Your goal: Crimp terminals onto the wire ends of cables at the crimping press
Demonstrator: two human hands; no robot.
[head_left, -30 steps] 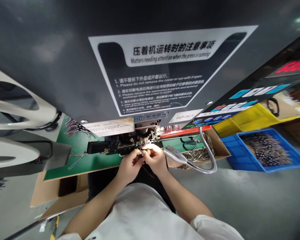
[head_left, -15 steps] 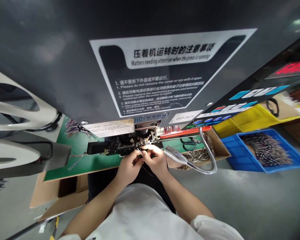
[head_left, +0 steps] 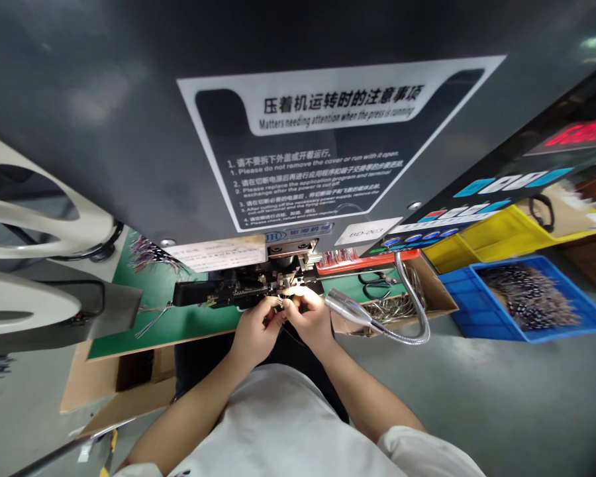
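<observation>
Left hand and right hand pinching thin wires close against the black tooling of a dark grey crimping press.

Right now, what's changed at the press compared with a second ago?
The left hand and right hand have drawn slightly closer together, their fingers still pinching small wire ends beside the press tooling. Nothing was visibly let go. The scissors and blue crate stayed put.

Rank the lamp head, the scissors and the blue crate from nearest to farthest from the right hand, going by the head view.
1. lamp head, just right of the right hand
2. scissors, farther right on the green mat
3. blue crate, at far right
</observation>
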